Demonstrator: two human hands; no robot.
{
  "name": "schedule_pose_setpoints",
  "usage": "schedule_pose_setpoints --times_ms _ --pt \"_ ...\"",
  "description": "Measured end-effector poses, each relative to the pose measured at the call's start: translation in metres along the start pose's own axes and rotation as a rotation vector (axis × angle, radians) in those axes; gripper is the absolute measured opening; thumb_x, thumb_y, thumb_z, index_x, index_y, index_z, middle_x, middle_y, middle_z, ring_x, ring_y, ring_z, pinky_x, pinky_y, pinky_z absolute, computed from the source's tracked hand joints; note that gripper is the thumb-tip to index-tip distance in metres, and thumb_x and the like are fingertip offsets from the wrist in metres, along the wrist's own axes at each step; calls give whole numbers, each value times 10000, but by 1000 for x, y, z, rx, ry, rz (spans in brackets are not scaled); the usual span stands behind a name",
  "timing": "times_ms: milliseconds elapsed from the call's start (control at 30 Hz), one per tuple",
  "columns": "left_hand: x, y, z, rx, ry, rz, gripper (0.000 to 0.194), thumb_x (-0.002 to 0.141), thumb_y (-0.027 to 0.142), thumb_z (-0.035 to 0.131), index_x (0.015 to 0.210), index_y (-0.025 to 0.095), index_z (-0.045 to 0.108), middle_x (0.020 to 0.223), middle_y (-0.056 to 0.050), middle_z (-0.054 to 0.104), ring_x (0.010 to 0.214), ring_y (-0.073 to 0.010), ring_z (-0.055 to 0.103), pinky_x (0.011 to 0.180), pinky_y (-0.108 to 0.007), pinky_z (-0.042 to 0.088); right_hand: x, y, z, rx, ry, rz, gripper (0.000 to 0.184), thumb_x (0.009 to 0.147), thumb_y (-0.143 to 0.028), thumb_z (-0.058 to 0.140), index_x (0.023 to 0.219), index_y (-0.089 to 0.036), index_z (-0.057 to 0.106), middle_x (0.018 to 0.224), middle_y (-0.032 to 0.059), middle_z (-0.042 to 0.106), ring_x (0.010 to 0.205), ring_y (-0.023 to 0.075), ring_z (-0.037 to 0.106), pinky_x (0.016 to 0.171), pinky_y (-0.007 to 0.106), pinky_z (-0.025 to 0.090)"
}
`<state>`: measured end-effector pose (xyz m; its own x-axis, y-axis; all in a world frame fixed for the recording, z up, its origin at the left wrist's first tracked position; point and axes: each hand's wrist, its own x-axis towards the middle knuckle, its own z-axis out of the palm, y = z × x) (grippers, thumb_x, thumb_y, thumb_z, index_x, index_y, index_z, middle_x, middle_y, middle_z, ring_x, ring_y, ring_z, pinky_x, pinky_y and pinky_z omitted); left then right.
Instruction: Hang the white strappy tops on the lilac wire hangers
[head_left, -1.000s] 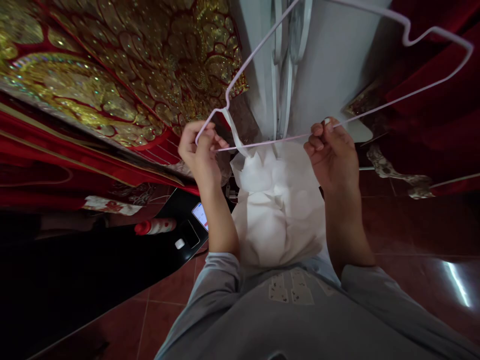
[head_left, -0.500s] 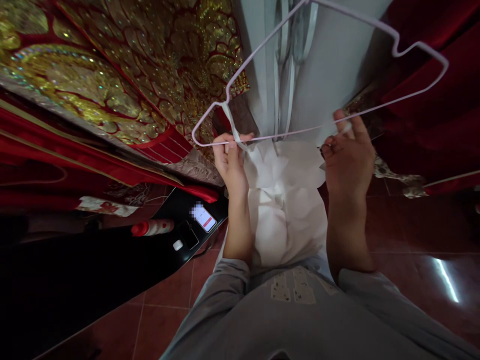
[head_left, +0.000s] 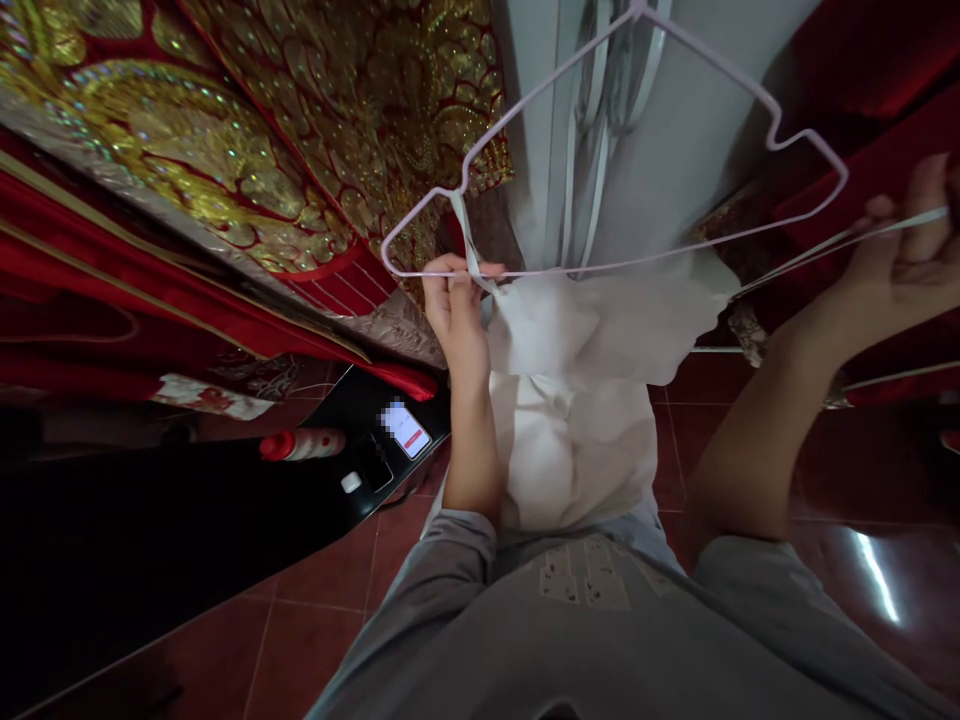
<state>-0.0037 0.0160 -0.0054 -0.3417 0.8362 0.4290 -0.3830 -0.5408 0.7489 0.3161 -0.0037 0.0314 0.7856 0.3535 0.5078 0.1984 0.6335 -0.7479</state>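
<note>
A pale pink wire hanger is held out in front of me. My left hand is closed around the left end of its bottom bar. One thin white strap of a white garment hangs over the hanger's left notch and runs down past my left fingers. The garment spreads below the bar, in front of my body. Far to the right, my right hand has the other white strap looped over its fingers, pulled taut beyond the hanger's right end. Some right fingertips are blurred.
Red and gold sequined garments hang at left, and dark red cloth at right. A grey cabinet stands ahead. On the black table are a bottle, a lit phone, a dark phone and a white case.
My right hand has moved well to the right, away from the hanger's bottom bar, stretching the strap and drawing the garment's top rightward. My left hand keeps its hold; the hanger's right end has shifted left.
</note>
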Motion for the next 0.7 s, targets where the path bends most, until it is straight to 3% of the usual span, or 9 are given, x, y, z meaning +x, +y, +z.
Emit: schedule_pose_setpoints --times_ms 100,267,400,467,567,700 --pt "3 -2 -1 55 17 3 154 1028 372 688 973 271 585 829 -3 793 772 -195 754 786 -320 596 11 10 -2 -26 -175 -25 325 786 -10 790 1009 -246 799 1073 -81 747 1079 100 822 1008 236 617" --pt "8 -4 -4 60 36 0 142 1027 336 661 960 266 556 806 5 785 742 -185 752 779 -306 597 21 20 7 -6 -444 -63 352 802 -51 845 1086 -249 779 1033 -39 780 1006 115 820 856 231 622" --pt "7 -1 -2 41 46 -22 101 1026 216 581 942 263 549 783 3 785 731 -175 757 783 -298 609 25 12 25 -106 -606 -181 452 753 65 830 1101 -217 770 937 -19 744 827 73 742 712 200 532" --pt "7 2 -1 53 50 -34 122 1025 185 551 932 262 534 775 2 785 722 -170 754 777 -294 610 24 4 34 -209 -667 -215 502 702 105 809 1101 -199 780 891 -11 713 781 76 675 679 214 493" --pt "7 3 -1 96 67 -50 124 1038 192 533 940 264 508 776 7 780 722 -172 752 775 -300 607 18 -5 42 -263 -736 -265 547 674 93 782 1140 -192 801 844 -29 646 750 73 574 802 265 507" --pt "9 1 -3 114 63 -60 129 1053 205 534 951 265 483 775 6 777 716 -180 756 775 -308 605 13 -5 45 -241 -711 -346 616 610 98 794 1142 -212 801 838 -37 618 736 85 557 811 294 484"
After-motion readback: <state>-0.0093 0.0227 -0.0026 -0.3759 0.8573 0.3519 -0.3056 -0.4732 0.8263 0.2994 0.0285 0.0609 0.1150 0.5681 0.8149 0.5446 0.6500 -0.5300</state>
